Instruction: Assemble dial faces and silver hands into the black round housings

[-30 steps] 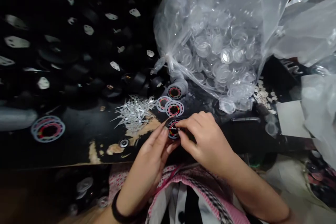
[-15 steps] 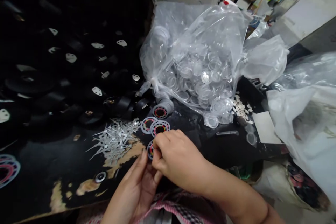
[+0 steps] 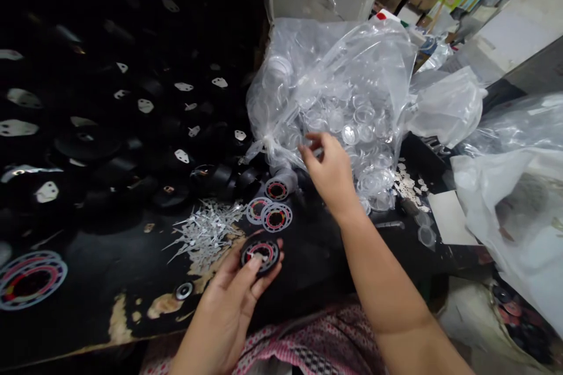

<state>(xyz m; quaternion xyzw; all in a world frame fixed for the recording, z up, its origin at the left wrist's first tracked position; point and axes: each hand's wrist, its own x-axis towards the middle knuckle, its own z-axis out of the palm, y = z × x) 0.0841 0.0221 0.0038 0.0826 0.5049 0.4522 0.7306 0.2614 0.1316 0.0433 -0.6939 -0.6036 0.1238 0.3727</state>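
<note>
A round black gauge [image 3: 263, 253] with a printed dial and a pale pointer on its face is gripped in my left hand [image 3: 235, 290], the thumb lying on the dial. My right hand [image 3: 328, 173] reaches over the clear plastic bag [image 3: 316, 47], fingers curved and apart, with nothing visible in them. Round clear lenses [image 3: 367, 114] fill the bag and spill from its front. Between my hands and the bag lie loose printed dial discs [image 3: 277, 217] and a stack of dials [image 3: 278, 188]. A pile of white pointers [image 3: 209, 228] sits left of them.
Many black housings with small metal plates [image 3: 182, 156] cover the left of the black table [image 3: 101, 252]. Larger dial discs [image 3: 33, 281] lie at the left edge, and a small metal ring [image 3: 183, 290] near the front. A white card [image 3: 453, 217] and white sacks stand at right.
My right hand has left the gauge in my left hand and moved up and right to the bag of lenses. The gauge's face now shows. The view has shifted slightly.
</note>
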